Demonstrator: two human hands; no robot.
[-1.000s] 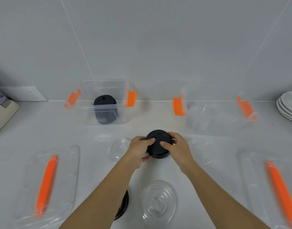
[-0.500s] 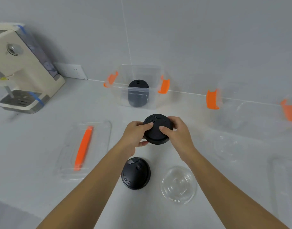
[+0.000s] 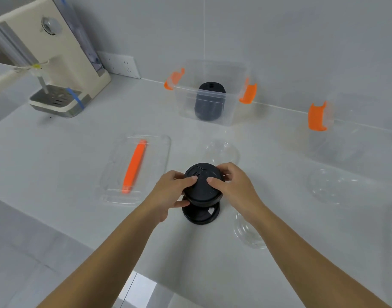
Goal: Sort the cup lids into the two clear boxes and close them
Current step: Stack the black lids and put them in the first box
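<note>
Both hands hold one black lid up over the white counter. On its left side the left hand has its fingers curled around the rim, with the thumb on top. On its right side the right hand does the same thing. Right under that lid, a second black lid lies flat on the counter.

Two clear boxes stand at the back by the wall. One of them, the left box, has two orange clips and a stack of black lids inside; how many are in the stack is hard to tell. Off to the side, the right box is blurry and shows one orange clip.

Three clear lids lie on the counter. One clear lid sits behind the hands, a second clear lid is partly under the right wrist, and a third clear lid is far to the right.

One box cover with an orange strip lies flat to the left. At the far left stands a cream machine.
</note>
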